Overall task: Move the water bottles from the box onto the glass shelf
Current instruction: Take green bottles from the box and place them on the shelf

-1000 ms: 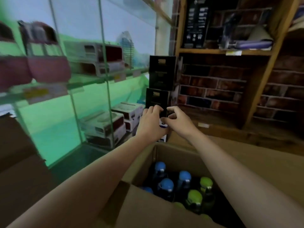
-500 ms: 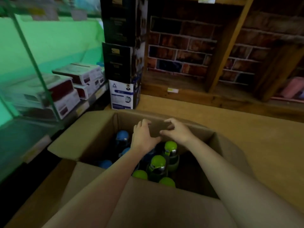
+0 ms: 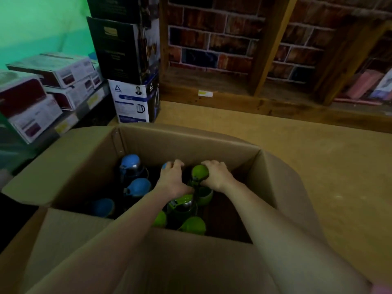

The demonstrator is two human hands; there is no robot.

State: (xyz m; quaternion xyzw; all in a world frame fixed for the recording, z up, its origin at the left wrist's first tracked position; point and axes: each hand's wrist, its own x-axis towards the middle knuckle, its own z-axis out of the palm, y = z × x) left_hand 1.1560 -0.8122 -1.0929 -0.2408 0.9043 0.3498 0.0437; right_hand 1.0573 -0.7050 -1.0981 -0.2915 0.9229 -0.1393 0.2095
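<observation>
L hand (image 3: 172, 179) grips blue-cap bottle (image 3: 164, 165), R hand (image 3: 217, 175) green-cap bottle (image 3: 199, 172).

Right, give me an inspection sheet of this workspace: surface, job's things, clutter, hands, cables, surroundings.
Surface: tan floor, bare where visible.
Job's things: open cardboard box holding blue-capped bottles on its left side and green-capped bottles on its right; glass shelf not clearly seen.
Clutter: white and red cartons stacked at left; kettle carton under a black carton.
Hands: left hand reaches onto a blue cap, grip unclear; right hand grips a green cap.
Cables: nothing seen.
Surroundings: brick wall, wooden shelving, green wall.
</observation>
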